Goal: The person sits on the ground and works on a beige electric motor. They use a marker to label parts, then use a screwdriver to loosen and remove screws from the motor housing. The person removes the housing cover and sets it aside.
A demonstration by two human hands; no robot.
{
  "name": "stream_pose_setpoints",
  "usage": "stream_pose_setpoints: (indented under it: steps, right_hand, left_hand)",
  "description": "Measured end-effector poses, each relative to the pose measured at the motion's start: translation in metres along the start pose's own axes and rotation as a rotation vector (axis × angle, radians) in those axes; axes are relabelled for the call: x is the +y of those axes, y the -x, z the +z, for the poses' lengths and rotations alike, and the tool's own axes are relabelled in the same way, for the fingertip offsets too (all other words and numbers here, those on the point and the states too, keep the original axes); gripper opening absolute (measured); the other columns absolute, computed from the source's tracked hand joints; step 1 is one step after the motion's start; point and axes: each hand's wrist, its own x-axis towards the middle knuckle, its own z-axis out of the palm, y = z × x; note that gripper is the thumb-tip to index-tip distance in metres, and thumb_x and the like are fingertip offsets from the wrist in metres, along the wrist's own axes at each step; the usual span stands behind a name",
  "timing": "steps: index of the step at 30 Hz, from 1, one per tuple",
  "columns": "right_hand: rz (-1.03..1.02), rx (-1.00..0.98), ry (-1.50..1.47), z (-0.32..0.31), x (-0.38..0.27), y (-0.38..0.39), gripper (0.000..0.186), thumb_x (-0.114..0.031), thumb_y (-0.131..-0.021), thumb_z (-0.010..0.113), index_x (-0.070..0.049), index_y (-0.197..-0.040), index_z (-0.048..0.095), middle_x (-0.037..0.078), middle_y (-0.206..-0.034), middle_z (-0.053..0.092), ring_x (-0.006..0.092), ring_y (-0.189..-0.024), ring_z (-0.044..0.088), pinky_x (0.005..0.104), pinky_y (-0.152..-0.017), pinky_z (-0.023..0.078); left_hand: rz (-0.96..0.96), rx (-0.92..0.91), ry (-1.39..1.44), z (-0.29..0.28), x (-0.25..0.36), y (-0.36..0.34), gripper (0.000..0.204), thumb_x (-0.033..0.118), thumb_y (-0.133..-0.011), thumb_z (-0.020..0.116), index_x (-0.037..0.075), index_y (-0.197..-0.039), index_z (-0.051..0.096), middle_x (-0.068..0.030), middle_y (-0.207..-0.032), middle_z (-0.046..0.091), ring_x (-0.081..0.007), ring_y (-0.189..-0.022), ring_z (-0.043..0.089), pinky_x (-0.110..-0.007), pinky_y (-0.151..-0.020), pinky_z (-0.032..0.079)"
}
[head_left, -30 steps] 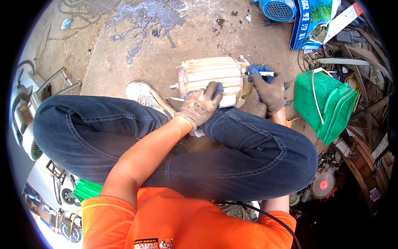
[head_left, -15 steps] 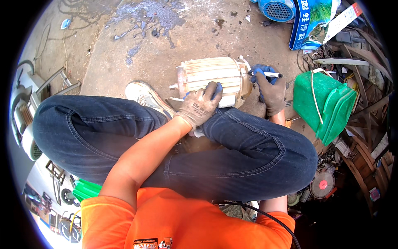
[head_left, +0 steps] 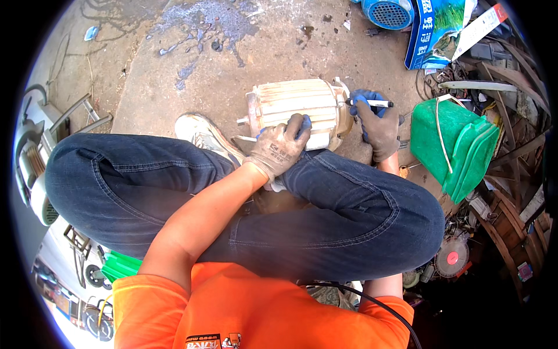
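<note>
A cream ribbed electric motor (head_left: 296, 99) lies on its side on the concrete before my crossed legs. My gloved left hand (head_left: 279, 145) presses on its near lower edge with bent fingers; a thin pale item (head_left: 244, 138) sticks out left of that hand, too unclear to name. My gloved right hand (head_left: 375, 125) grips a black-and-white marker (head_left: 378, 103), held sideways with its left end at the motor's right end flange. The flange's far side is partly hidden.
A green bucket (head_left: 442, 145) lies right of my right hand. A blue motor (head_left: 386, 13) and blue printed packaging (head_left: 430, 41) are at top right, scrap pieces (head_left: 511, 186) along the right. Machinery (head_left: 35, 163) stands left; my white shoe (head_left: 200, 131) is near the motor.
My right hand and the marker have shifted very slightly left and up since half a second ago. My left hand stays where it was on the motor.
</note>
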Motion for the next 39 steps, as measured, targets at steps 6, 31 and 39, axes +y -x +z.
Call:
stream_pose_setpoints:
  steps: [6,31,39]
  right_hand:
    - [0.023,-0.003,0.004,0.0,-0.004,0.001,0.024,-0.017,-0.091,0.072,0.002,-0.106,0.073,0.009,-0.088,0.074,0.0134,-0.078,0.07,0.0271,-0.067,0.055]
    - [-0.048,0.021,-0.041,-0.003,0.007,0.0,0.023,-0.012,-0.09,0.071,0.005,-0.107,0.072,0.009,-0.089,0.074,0.013,-0.079,0.069,0.0275,-0.069,0.055]
    - [-0.042,0.005,-0.021,-0.001,0.006,0.0,0.026,-0.016,-0.091,0.073,0.004,-0.109,0.071,0.009,-0.088,0.074,0.0128,-0.079,0.069,0.0267,-0.068,0.055]
  left_hand:
    - [-0.073,-0.16,0.041,-0.002,0.003,0.0,0.063,0.022,-0.065,0.083,0.009,-0.123,0.061,-0.0157,-0.13,0.052,-0.0282,-0.09,0.069,-0.04,-0.072,0.06]
    - [-0.068,-0.141,0.025,-0.002,0.002,0.0,0.059,0.02,-0.07,0.078,0.008,-0.125,0.061,-0.0149,-0.129,0.053,-0.0262,-0.087,0.069,-0.04,-0.069,0.06]
    - [-0.074,-0.14,0.02,-0.003,0.003,0.0,0.06,0.021,-0.069,0.079,0.009,-0.125,0.061,-0.0134,-0.13,0.052,-0.0259,-0.088,0.069,-0.039,-0.069,0.06]
